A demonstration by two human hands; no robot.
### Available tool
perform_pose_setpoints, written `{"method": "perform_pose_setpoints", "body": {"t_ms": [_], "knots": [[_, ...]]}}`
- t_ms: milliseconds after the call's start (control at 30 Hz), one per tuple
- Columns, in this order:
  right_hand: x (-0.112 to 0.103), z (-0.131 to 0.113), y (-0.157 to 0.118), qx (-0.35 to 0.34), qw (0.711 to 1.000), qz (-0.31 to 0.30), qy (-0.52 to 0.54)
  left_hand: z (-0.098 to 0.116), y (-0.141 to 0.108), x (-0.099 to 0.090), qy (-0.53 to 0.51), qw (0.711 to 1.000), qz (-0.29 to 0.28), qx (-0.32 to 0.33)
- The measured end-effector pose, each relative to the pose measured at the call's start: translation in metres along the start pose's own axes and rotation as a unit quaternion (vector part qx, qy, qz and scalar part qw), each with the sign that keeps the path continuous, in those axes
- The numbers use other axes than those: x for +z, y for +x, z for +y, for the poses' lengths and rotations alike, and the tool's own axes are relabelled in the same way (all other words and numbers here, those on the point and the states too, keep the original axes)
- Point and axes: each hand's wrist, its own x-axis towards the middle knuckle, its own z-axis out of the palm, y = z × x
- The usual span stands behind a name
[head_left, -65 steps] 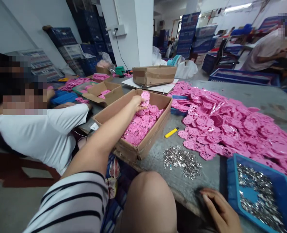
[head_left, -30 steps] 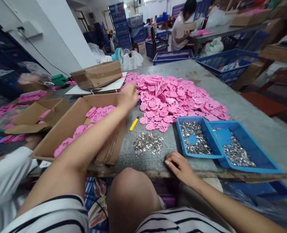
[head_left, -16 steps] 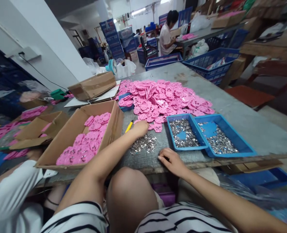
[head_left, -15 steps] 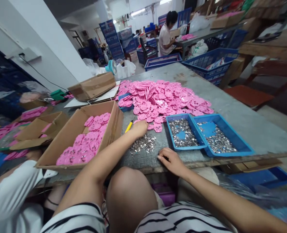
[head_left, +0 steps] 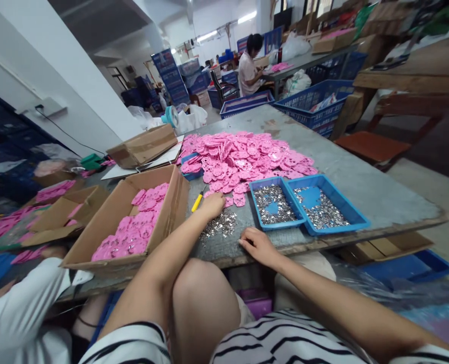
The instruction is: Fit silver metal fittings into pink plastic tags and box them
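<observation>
My left hand point(head_left: 214, 205) reaches to the near edge of a heap of pink flower-like pieces point(head_left: 243, 154), its fingers curled downward. The fingertips are out of sight beside the nearest pink pieces, so anything they grip is hidden. Just below that hand lies a loose pile of small shiny metal parts point(head_left: 224, 225). Near the front edge of the table, my right hand point(head_left: 259, 247) rests with bent fingers and the thumb drawn in. Whether something small is between them I cannot make out. A yellow-handled tool point(head_left: 197, 201) lies left of my left hand.
Two blue trays point(head_left: 355, 225) of small metal parts stand right of the heap. On the left is an open cardboard box point(head_left: 181, 202) holding pink pieces. A person's white sleeve point(head_left: 31, 288) shows at lower left; another person point(head_left: 249, 68) sits at a far table.
The view has shifted slightly, so the table things appear further left. Both hands keep nearly the same places, the left by the pink pieces, the right near the table edge.
</observation>
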Motion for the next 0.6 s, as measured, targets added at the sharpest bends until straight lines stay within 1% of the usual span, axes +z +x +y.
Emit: {"method": "perform_pose_setpoints", "body": {"t_ms": [133,233,333,467,600], "knots": [[0.002,0.001,0.001,0.002,1.000,0.001,-0.012,0.005,0.005,0.001,-0.004,1.000,0.002,0.000],[0.003,0.001,0.001,-0.001,1.000,0.001,-0.015,0.008,0.008,-0.001,-0.012,1.000,0.010,-0.004],[0.002,0.001,0.000,-0.004,1.000,0.000,-0.015,0.009,0.011,-0.003,-0.021,1.000,0.007,-0.008],[0.002,0.001,0.001,-0.008,1.000,0.001,-0.012,0.009,0.014,-0.004,-0.033,0.999,-0.003,-0.012],[0.003,0.001,0.001,-0.005,1.000,0.002,-0.005,0.005,0.014,-0.004,-0.051,0.999,0.003,-0.017]]}}
